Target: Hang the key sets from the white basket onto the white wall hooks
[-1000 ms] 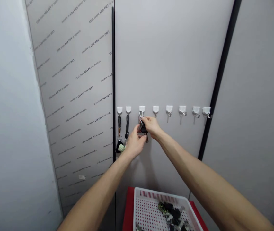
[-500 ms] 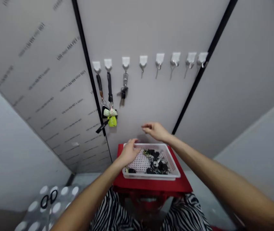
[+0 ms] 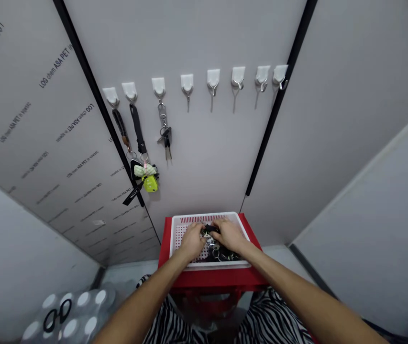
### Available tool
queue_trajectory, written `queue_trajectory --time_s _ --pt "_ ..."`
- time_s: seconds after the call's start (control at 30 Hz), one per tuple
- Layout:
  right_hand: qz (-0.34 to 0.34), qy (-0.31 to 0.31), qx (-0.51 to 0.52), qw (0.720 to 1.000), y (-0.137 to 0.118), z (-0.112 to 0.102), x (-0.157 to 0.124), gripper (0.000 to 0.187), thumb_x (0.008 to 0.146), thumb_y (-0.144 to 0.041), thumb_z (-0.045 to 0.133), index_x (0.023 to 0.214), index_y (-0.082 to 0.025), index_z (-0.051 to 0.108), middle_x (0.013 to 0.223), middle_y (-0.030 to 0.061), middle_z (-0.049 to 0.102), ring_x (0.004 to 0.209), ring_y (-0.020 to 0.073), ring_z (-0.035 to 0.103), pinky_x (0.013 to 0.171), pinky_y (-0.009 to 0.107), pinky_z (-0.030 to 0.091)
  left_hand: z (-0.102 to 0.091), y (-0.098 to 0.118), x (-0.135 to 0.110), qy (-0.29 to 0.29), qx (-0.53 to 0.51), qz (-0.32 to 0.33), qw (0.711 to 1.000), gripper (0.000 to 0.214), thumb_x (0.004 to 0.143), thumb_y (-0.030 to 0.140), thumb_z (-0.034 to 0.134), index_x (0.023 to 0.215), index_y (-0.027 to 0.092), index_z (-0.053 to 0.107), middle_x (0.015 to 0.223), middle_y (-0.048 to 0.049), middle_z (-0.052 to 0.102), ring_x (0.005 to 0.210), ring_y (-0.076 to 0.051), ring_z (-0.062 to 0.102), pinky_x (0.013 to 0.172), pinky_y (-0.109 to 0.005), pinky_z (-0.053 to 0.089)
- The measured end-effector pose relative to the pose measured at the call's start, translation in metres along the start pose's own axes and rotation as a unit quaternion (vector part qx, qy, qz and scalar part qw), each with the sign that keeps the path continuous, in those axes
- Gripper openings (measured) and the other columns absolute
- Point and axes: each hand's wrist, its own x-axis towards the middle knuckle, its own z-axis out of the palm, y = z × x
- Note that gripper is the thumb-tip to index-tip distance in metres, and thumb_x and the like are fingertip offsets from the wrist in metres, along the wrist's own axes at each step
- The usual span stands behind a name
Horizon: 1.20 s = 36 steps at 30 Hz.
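Both hands are down inside a white plastic basket (image 3: pixel 211 266) that holds a heap of keys (image 3: pixel 221 254). Between them is a bunch of keys with a black piece (image 3: pixel 211 229). My right hand (image 3: pixel 230 235) closes on its right side, thumb and fingers bent. My left hand (image 3: pixel 192 241) has its fingers curled at the bunch's left side; the fingertips are partly hidden. Metal rings and dark key heads lie below the hands. On the wall, one set of keys (image 3: pixel 166 138) hangs from the third hook.
The basket stands on a red stool (image 3: pixel 218 278) between my knees. A row of white hooks (image 3: pixel 213 79) runs along the wall. Key straps (image 3: pixel 137 129) with a yellow-green fob (image 3: pixel 149 184) hang at the left. Scissors (image 3: pixel 57 315) lie on wrapped bottles (image 3: pixel 91 325) at lower left.
Both hands have come down into the basket; the right one was raised above its back edge, near the wall. They now meet at the bunch of keys. The view has shifted too.
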Motion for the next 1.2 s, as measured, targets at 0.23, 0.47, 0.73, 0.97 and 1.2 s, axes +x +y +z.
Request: queue_trajectory --time_s 0.23,0.47,0.73,0.97,1.2 --pt "0.018 0.068 0.234 0.970 -0.001 -0.002 0.000 0.021 0.069 -0.033 0.038 0.063 -0.015 0.046 0.056 -0.0011 0.046 0.053 0.0091 0.040 0.051 0.021 0.030 0.004 -0.004 0.003 -0.012 -0.015 -0.038 0.999 0.031 0.060 0.016 0.044 0.092 0.015 0.046 0.081 -0.0033 0.054 0.076 -0.014 0.047 0.069 -0.025 0.036" --pt "0.100 0.101 0.515 0.846 -0.003 -0.005 -0.001 0.027 0.064 -0.041 0.042 0.058 -0.016 0.038 0.051 -0.0042 0.042 0.046 0.0066 0.038 0.045 0.019 0.030 0.005 -0.003 0.002 -0.007 -0.097 -0.014 0.995 0.040 0.057 0.016 0.049 0.096 0.016 0.043 0.087 -0.0022 0.054 0.078 -0.012 0.047 0.069 -0.021 0.036" --pt "0.131 0.134 0.535 0.824 -0.002 -0.026 -0.003 0.026 0.061 -0.041 0.045 0.064 -0.016 0.041 0.055 -0.0017 0.050 0.049 0.0086 0.045 0.048 0.021 0.036 0.002 -0.001 0.003 -0.053 -0.067 -0.038 0.996 0.021 0.058 0.021 0.049 0.078 0.014 0.054 0.069 -0.0013 0.056 0.064 -0.013 0.048 0.058 -0.023 0.035" --pt "0.047 0.139 0.258 0.955 0.004 -0.037 -0.011 0.030 0.059 -0.025 0.049 0.087 -0.015 0.051 0.087 0.0064 0.054 0.083 0.0170 0.047 0.077 0.032 0.032 -0.055 0.009 0.007 -0.027 -0.232 0.018 0.972 0.010 0.061 0.017 0.046 0.068 0.012 0.051 0.061 0.0019 0.051 0.057 -0.007 0.044 0.053 -0.017 0.034" --pt "-0.072 -0.034 0.412 0.908 -0.039 -0.032 -0.005 0.020 0.066 -0.021 0.038 0.079 -0.014 0.052 0.074 0.0014 0.056 0.070 0.0112 0.049 0.067 0.024 0.037 -0.090 0.027 0.016 0.036 -0.315 0.041 0.948 0.012 0.061 0.018 0.046 0.071 0.012 0.049 0.063 0.0017 0.050 0.058 -0.007 0.044 0.057 -0.019 0.035"
